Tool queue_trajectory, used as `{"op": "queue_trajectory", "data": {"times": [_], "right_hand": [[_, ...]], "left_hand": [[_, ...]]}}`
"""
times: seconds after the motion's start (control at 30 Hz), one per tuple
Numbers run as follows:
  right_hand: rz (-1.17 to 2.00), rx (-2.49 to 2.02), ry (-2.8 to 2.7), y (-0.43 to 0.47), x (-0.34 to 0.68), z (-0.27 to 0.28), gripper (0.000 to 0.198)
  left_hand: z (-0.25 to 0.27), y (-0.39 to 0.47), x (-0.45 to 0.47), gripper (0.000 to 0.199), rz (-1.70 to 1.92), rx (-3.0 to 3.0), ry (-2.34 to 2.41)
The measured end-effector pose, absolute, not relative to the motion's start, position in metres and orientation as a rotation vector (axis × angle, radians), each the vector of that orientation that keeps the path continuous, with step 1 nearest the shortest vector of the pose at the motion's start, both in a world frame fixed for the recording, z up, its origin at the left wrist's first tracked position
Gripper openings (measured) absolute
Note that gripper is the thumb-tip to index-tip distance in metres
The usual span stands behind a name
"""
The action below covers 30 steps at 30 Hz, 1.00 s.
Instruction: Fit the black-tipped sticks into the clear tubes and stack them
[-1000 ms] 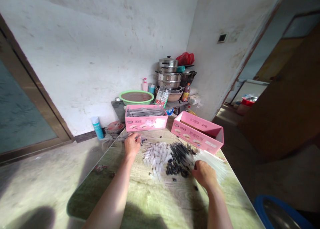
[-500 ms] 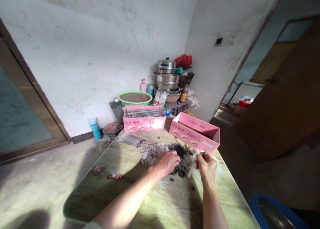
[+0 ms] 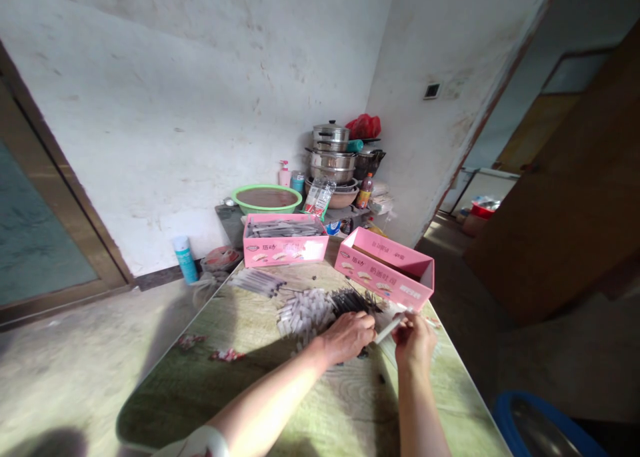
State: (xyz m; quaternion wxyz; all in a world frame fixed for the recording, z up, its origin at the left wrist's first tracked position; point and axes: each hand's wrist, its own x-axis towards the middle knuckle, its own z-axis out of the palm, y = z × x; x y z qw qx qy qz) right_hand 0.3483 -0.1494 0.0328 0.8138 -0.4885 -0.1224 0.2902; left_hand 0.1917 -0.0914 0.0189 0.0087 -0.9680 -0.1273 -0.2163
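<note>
Right hand (image 3: 413,340) pinches slim white plastic tube (image 3: 389,329) at near right, apparently slanted to present its end to left hand (image 3: 349,338) (curled; contents: cannot tell). Beyond, heaped short white plastic pieces (image 3: 304,312); farther left, pink cardboard box (image 3: 285,251).

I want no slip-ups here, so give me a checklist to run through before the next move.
1. White tube held: ok, it juts from the fingers of the right hand.
2. Left hand grip: cannot tell, the curled fingers hide anything they pinch.
3. Left pink box upright: ok, with slender grey pieces inside.
4. Right pink box fully visible inside: not ok, its front wall hides part.
5. White pieces apart from black sticks: not ok, the piles meet.
6. Tubes at the table's left edge clear of both hands: ok.
</note>
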Motion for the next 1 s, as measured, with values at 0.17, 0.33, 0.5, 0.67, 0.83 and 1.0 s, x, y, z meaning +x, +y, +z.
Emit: {"op": "queue_trajectory", "data": {"times": [0.17, 0.33, 0.5, 0.67, 0.83, 1.0], "right_hand": [[0.719, -0.951, -0.187, -0.149, 0.35, 0.032, 0.023], [0.751, -0.897, -0.224, -0.145, 0.347, 0.029, 0.026], [0.775, -0.844, -0.357, -0.144, 0.335, 0.028, 0.031], [0.773, -0.821, -0.389, -0.144, 0.33, 0.028, 0.027], [0.74, -0.825, -0.321, -0.142, 0.332, 0.025, 0.026], [0.749, -0.816, -0.308, -0.141, 0.331, 0.024, 0.028]], "left_hand": [[0.035, -0.091, 0.173, 0.022, -1.146, -3.115, -0.399], [0.053, -0.075, 0.141, 0.013, -2.225, -2.942, -0.808], [0.041, -0.055, 0.117, 0.024, -3.314, -2.42, -1.447], [0.026, -0.052, 0.11, 0.037, -3.757, -1.947, -1.671], [0.029, -0.055, 0.11, 0.039, -3.799, -1.873, -1.699], [0.028, -0.056, 0.112, 0.039, -3.775, -1.945, -1.679]]}}
